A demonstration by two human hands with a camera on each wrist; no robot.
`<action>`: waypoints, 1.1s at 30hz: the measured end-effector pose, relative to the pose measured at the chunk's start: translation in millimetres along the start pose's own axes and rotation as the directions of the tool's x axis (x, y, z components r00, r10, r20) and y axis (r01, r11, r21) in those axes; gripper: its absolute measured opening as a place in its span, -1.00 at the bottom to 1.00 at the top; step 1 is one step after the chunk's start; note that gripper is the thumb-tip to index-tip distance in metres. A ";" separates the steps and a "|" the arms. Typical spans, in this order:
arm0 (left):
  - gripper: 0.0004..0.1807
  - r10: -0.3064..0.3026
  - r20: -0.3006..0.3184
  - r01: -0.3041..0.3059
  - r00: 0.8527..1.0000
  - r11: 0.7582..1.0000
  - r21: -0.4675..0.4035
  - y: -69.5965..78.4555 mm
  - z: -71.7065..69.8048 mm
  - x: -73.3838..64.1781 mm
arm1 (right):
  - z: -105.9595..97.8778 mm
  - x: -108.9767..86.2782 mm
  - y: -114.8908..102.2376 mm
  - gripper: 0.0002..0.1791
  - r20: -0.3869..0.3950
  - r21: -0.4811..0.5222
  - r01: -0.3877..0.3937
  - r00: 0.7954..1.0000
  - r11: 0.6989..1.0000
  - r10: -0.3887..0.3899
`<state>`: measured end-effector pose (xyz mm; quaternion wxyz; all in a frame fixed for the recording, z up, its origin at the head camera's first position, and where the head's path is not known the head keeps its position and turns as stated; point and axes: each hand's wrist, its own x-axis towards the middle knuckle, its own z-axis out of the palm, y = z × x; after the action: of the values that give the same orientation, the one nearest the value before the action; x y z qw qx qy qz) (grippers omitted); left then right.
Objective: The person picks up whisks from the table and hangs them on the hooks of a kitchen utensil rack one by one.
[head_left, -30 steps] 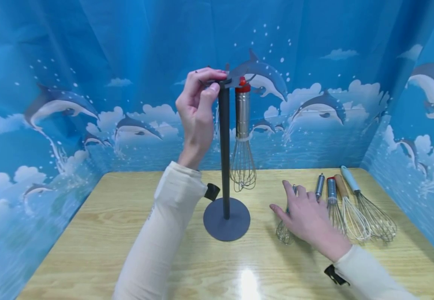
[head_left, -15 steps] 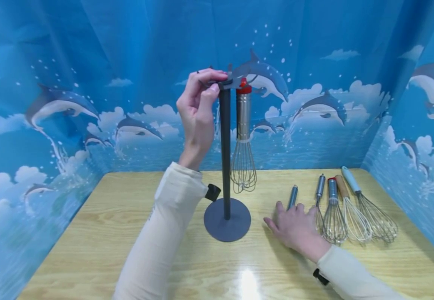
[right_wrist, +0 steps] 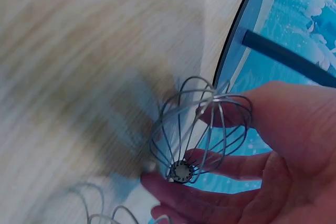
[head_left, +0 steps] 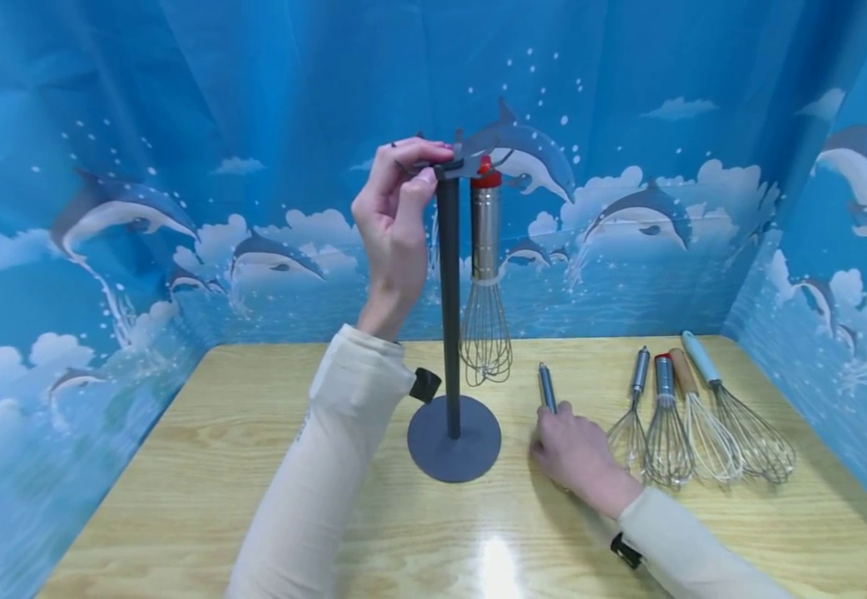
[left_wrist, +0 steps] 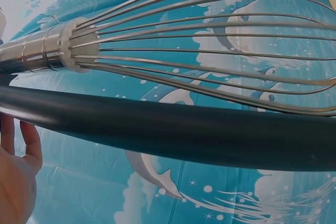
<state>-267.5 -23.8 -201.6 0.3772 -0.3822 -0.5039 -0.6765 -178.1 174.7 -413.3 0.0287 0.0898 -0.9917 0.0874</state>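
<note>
At the top of a dark upright stand [head_left: 450,316], my left hand [head_left: 394,220] pinches the rack between thumb and fingers. A large whisk [head_left: 485,237] with a steel handle and red end hangs from the rack, wires down; its wires [left_wrist: 210,27] fill the left wrist view beside the pole. On the table right of the stand, my right hand [head_left: 577,456] grips a small steel whisk [head_left: 547,388] around its wire part, with the handle pointing away. In the right wrist view, the thumb and fingers curl about that whisk's wires [right_wrist: 178,114].
To the right lie several more whisks in a row: a small steel one [head_left: 639,378], a red-ended one [head_left: 666,416], a wooden-handled one [head_left: 682,370] and a light blue-handled one [head_left: 699,356]. A round base [head_left: 471,466] supports the stand. Dolphin-printed curtains [head_left: 291,125] border the table.
My right hand has moved left and down from above the small whisk and taken hold of it. Its handle has swung left, nearer the stand. My left hand stays on the rack.
</note>
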 end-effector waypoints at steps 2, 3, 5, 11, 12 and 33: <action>-0.63 0.004 -0.001 -0.004 1.000 1.000 0.003 -0.1 -0.1 0.1 | 0.3 4.6 2.1 -0.74 0.013 0.033 -0.029 1.000 0.999 0.029; -0.63 0.006 -0.002 -0.006 1.000 1.000 0.003 -0.1 -0.2 0.1 | 0.3 6.9 3.4 -0.67 0.023 0.047 -0.042 0.999 0.998 0.041; -0.63 0.008 0.001 -0.008 1.000 1.000 0.005 -0.2 -0.6 -0.2 | 0.2 11.3 5.7 -0.53 0.047 0.070 -0.070 0.997 0.995 0.067; -0.65 0.012 0.002 -0.012 1.000 1.000 0.005 0.1 -0.5 -0.2 | 0.3 17.7 10.9 -0.29 0.082 0.127 -0.130 0.989 0.983 0.120; -0.65 0.011 0.001 -0.011 1.000 1.000 0.004 0.1 -0.4 -0.2 | 0.2 17.7 11.3 -0.29 0.077 0.140 -0.133 0.989 0.981 0.123; -0.63 -0.002 -0.004 0.002 1.000 1.000 -0.012 0.2 0.1 -0.2 | -19.9 17.5 25.7 -0.44 -0.272 0.317 -0.066 0.949 0.946 0.158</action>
<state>-267.2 -23.7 -201.6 0.3751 -0.3825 -0.4995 -0.6808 -199.2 200.2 -396.8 0.1565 0.0219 -0.9545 0.2528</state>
